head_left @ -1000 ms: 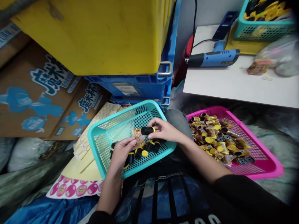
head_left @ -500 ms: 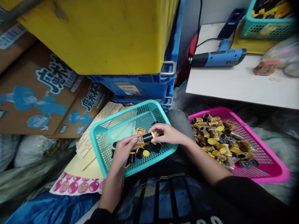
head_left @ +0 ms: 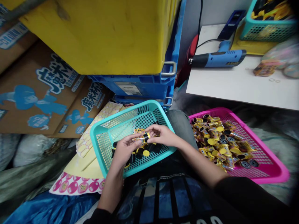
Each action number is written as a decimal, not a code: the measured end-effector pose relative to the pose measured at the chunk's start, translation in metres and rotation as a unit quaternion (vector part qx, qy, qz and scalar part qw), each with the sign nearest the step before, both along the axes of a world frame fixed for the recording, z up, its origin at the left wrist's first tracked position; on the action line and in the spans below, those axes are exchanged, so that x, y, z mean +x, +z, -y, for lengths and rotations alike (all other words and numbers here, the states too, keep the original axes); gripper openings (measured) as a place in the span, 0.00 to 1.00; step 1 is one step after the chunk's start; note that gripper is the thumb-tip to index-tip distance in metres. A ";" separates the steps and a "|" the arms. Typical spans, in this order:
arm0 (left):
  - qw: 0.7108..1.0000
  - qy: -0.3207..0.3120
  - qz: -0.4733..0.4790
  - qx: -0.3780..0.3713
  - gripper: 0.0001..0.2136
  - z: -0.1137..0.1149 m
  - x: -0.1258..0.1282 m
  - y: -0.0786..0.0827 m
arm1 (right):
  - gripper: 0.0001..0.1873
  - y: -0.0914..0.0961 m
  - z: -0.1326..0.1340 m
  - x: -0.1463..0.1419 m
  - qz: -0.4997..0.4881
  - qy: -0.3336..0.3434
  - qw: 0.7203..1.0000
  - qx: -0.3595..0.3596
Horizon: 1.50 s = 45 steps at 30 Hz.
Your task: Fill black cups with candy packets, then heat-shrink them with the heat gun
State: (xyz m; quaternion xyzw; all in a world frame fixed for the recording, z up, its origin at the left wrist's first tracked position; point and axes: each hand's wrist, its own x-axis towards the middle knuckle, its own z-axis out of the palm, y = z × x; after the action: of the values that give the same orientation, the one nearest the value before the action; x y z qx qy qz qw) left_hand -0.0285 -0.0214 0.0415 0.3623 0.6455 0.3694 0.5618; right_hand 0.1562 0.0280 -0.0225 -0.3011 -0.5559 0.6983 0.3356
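Left hand (head_left: 125,148) and right hand (head_left: 163,135) pinch close together.

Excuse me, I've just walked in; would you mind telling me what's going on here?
A person is holding a small black container over a turquoise basket. The left hand grips a printed wrapper at one end; the right hand holds the yellow end. More black-and-yellow containers lie in that basket, while a pink basket to the right holds many wrapped ones.

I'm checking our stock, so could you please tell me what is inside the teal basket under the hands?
Black and yellow cylinders and orange printed packaging show; whatever the left hand and right hand cover is hidden.
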 end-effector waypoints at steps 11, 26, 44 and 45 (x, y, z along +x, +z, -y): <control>0.997 0.003 0.045 0.055 0.15 0.011 0.009 -0.012 | 0.26 -0.009 0.027 -0.032 -0.199 -0.021 0.965 -0.168; 0.998 -0.020 0.015 0.064 0.13 0.009 0.014 -0.004 | 0.32 -0.021 0.034 -0.043 -0.224 -0.004 0.958 -0.178; 0.914 -0.134 -0.355 0.145 0.11 -0.014 -0.014 -0.034 | 0.16 0.033 0.039 0.174 0.582 -0.138 0.784 0.163; 0.885 -0.163 -0.414 0.139 0.11 -0.016 -0.016 -0.040 | 0.18 0.030 0.038 0.176 0.617 -0.112 0.764 0.150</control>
State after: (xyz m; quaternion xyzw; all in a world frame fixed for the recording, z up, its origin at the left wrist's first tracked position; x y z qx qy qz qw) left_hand -0.0447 -0.0057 0.0016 0.6568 0.6932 0.1755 0.2395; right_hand 0.3317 -0.0097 0.0073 -0.6731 -0.7031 0.2263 0.0370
